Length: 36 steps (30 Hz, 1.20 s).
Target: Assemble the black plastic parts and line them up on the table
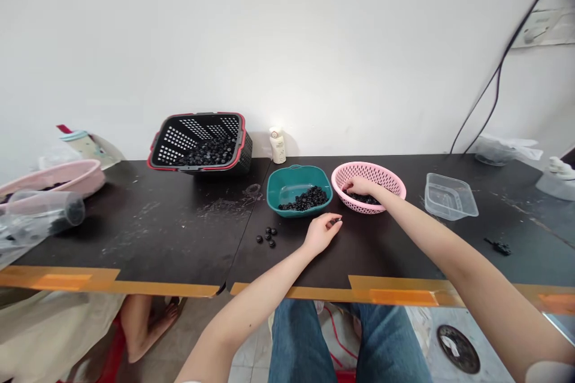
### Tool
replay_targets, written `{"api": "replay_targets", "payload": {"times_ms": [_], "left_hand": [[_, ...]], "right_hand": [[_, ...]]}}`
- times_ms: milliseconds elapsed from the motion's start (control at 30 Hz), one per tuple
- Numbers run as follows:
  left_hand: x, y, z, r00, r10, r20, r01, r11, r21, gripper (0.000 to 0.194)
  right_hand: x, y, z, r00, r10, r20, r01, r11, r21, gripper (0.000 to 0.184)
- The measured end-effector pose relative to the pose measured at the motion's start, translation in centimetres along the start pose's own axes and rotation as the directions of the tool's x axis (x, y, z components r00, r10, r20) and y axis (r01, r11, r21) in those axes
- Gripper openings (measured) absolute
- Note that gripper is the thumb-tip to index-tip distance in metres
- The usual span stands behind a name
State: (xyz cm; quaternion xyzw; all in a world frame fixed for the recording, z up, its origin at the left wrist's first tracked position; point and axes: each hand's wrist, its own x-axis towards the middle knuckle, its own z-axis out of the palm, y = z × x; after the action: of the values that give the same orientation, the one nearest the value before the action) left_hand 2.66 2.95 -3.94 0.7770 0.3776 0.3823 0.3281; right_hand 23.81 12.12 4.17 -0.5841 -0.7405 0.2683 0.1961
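My left hand (321, 233) rests over the table just in front of the green basin, its thumb and fingers pinched around a small black piece (335, 221). Inside the pink basket (390, 181) is my right hand (358, 185), fingers bent together at the black pieces (365, 198) lying there; what they grip is too small to make out. The green basin (287, 176) holds a heap of small black parts (309, 198). Several round black caps (268, 236) lie loose on the table left of my left hand.
A black basket (245, 158) with red trim, holding many black pieces, leans by the wall beside a white bottle (278, 146). To the right are a clear tub (450, 197) and a small black clump (498, 246). A person's leg (141, 323) shows at lower left.
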Motion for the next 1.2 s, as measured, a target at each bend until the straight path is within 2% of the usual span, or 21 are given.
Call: {"api": "replay_targets", "payload": {"times_ms": [133, 333, 400, 433, 467, 533, 567, 667, 800, 933, 1200], "left_hand": [[0.0, 0.2, 0.0, 1.000, -0.004, -0.006, 0.004, 1.000, -0.011, 0.026], [-0.1, 0.5, -0.2, 1.000, 0.007, -0.028, -0.009, 0.997, -0.070, 0.025], [-0.1, 0.8, -0.3, 0.999, 0.010, -0.044, -0.013, 0.997, -0.077, 0.024], [-0.2, 1.0, -0.4, 0.998, 0.014, -0.057, -0.018, 0.997, -0.071, 0.023], [-0.3, 1.2, -0.4, 0.997, 0.022, -0.074, -0.027, 0.998, -0.058, 0.022], [-0.5, 1.6, -0.6, 0.991, 0.060, -0.120, -0.064, 0.998, -0.025, 0.021], [-0.7, 1.8, -0.7, 0.985, 0.085, -0.149, -0.087, 0.996, -0.008, 0.021], [-1.1, 2.3, -0.9, 0.959, 0.173, -0.224, -0.170, 0.985, 0.033, 0.021], [-1.4, 2.2, -0.8, 0.940, 0.237, -0.244, -0.232, 0.971, 0.050, 0.018], [-1.3, 2.0, -0.6, 0.937, 0.250, -0.246, -0.241, 0.968, 0.067, 0.017], [-1.1, 2.1, -0.4, 0.921, 0.321, -0.220, -0.311, 0.947, 0.079, 0.016]], "right_hand": [[0.2, 0.3, -0.2, 0.999, 0.036, 0.007, -0.036, 0.999, 0.019, 0.014], [-0.4, 0.4, -1.1, 0.996, 0.071, -0.058, -0.067, 0.996, 0.063, 0.008], [-1.5, -0.1, -1.4, 0.995, 0.042, -0.090, -0.028, 0.988, 0.151, 0.014], [-2.4, -0.5, -1.4, 0.995, 0.018, -0.094, 0.007, 0.967, 0.254, 0.017], [-3.4, -0.9, -1.3, 0.996, -0.011, -0.093, 0.047, 0.916, 0.399, 0.019], [-5.6, -2.0, -0.5, 0.998, -0.046, -0.041, 0.061, 0.709, 0.703, 0.025], [-6.8, -2.4, 0.1, 0.999, -0.043, -0.009, 0.033, 0.608, 0.793, 0.026], [-9.2, -3.4, 2.9, 0.998, -0.011, 0.059, -0.050, 0.391, 0.919, 0.024], [-9.9, -3.4, 6.4, 0.994, -0.010, 0.107, -0.102, 0.210, 0.972, 0.023], [-9.7, -2.9, 7.8, 0.993, -0.017, 0.117, -0.113, 0.182, 0.977, 0.026], [-10.2, -3.2, 8.0, 0.989, -0.038, 0.142, -0.130, 0.219, 0.967, 0.030]]}}
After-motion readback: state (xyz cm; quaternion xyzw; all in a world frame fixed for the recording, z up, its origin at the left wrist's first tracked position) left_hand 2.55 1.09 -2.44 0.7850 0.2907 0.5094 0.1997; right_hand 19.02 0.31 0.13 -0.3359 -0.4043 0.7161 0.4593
